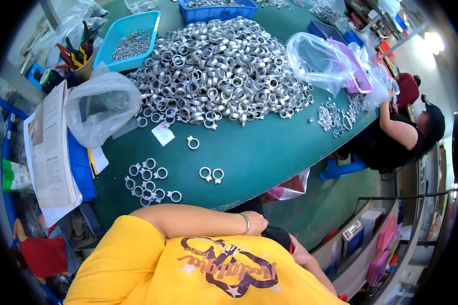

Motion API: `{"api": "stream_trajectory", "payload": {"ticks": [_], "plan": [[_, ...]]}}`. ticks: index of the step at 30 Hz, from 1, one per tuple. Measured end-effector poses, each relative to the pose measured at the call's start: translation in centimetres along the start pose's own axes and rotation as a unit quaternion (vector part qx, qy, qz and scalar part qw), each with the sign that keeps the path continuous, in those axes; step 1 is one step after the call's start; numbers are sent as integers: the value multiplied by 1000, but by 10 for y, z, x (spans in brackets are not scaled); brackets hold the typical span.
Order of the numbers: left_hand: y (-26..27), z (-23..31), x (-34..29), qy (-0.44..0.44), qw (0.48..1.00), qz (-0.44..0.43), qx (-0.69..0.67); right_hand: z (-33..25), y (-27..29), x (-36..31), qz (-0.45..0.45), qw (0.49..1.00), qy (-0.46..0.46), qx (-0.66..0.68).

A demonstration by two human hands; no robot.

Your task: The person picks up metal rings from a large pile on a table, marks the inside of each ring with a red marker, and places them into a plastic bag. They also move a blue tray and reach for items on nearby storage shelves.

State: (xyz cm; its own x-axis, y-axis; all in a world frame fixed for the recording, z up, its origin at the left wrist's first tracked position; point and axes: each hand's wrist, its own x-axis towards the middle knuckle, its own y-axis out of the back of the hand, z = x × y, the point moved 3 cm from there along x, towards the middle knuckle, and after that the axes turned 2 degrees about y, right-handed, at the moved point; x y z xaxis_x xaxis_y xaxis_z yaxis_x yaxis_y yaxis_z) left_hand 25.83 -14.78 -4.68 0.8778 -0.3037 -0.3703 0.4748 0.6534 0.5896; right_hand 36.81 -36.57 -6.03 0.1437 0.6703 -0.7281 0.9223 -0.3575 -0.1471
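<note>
Firstly, left hand [258, 223]: forearm folded across the body toward the right, bracelet [246, 223] at wrist, just beside the near table edge; fingers hidden, state of grip cannot be told. Right hand [301, 254]: lower right, partly hidden, grip likewise indeterminable. Metal rings [219, 76]: heaped far centre on the green table [269, 152]; loose cluster near left; one pair near centre. Turquoise tray [130, 65]: far left. Newspapers [53, 147]: left. Person in black [392, 147]: right, on blue stool [343, 169].

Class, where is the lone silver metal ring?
In the head view, the lone ring lies left of centre, just right of the white paper tag, below the heaped silver rings.
</note>
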Motion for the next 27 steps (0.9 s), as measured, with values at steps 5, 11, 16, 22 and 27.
{"api": "stream_trajectory", "payload": {"ticks": [5, 11, 16, 22, 27], "plan": [[1, 6, 11, 37, 999, -19, -31, 25, 13, 12, -18, 986, 5, 165], [-12, 0, 24, 103, 988, -12, -114, 53, 19, 56, -19, 972, -89, 215], [-12, -1, 18, 91, 988, 24, -122, 30, 9, 31, 70, 990, -49, 115], [-9, 12, 17, 91, 993, -60, -34, 13, -7, -11, 233, 960, 63, -145], [7, 27, 8, 20, 997, -15, -78, 7, -7, -32, 227, 962, 85, -127]]}}
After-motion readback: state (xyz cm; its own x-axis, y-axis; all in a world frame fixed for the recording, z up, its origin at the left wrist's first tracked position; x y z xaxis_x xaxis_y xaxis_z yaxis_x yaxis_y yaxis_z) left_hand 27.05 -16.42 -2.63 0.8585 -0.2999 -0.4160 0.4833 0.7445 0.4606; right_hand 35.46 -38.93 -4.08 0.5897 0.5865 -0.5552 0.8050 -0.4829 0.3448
